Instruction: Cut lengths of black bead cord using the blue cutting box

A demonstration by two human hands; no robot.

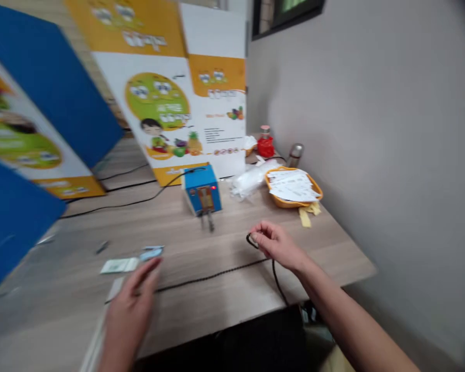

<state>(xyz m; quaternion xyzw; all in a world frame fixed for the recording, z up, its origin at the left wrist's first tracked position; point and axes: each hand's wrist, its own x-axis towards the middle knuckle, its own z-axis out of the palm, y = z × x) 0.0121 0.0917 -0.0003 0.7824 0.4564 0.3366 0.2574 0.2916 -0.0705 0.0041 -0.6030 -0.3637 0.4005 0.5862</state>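
Note:
My right hand is pinched shut on a black cord, just above the table's right part. A small loop of the cord sticks out from the fingertips. One length runs left across the table towards my left hand, and another hangs down over the front edge. My left hand, somewhat blurred, is at the front left with its fingers stretched out and apart. Where the cord passes behind it is hidden. Just beyond the left fingers lie a pale green-white packet and a light blue piece.
A blue box with a red light and two metal prongs stands mid-table. An orange basket of white papers sits right, near plastic bags, a red bottle and a flask. Printed cartons stand behind.

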